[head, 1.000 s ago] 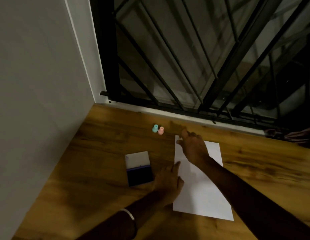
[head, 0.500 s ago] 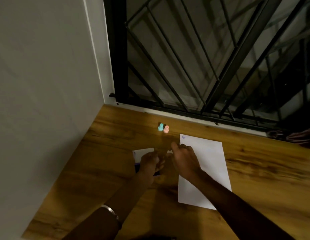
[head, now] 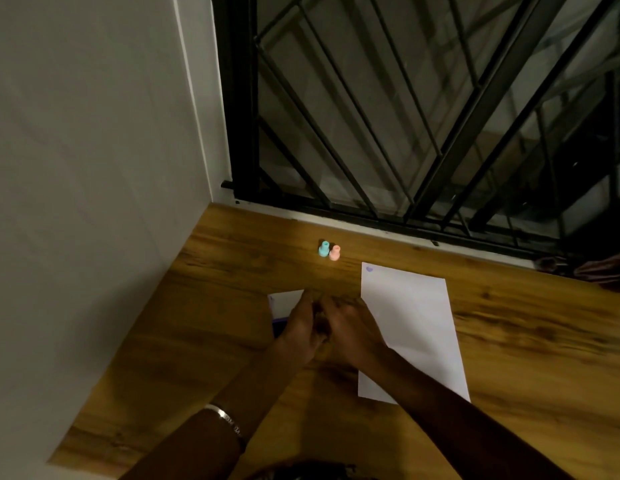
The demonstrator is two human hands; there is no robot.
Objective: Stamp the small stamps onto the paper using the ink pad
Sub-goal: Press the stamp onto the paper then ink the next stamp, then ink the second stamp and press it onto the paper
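A white paper sheet [head: 412, 323] lies on the wooden table [head: 215, 306], with a small purple heart print [head: 369, 269] in its far left corner. Left of it is the ink pad [head: 279, 325], its white lid [head: 286, 301] open; my hands hide most of it. My left hand [head: 299, 330] lies over the pad with fingers curled at its right edge. My right hand [head: 350, 330] touches it, fingers bunched over the pad; what they hold is hidden. A teal stamp [head: 324, 249] and a pink stamp [head: 334, 253] stand upright side by side beyond the hands.
A white wall [head: 93, 202] bounds the table on the left. A black window grille [head: 405, 133] runs along the far edge. Some dark cloth [head: 596, 271] lies at the far right by the sill.
My right hand has left the paper's far left corner, where a purple heart print now shows, and come left over the ink pad. My left hand moved from the paper's edge onto the pad.
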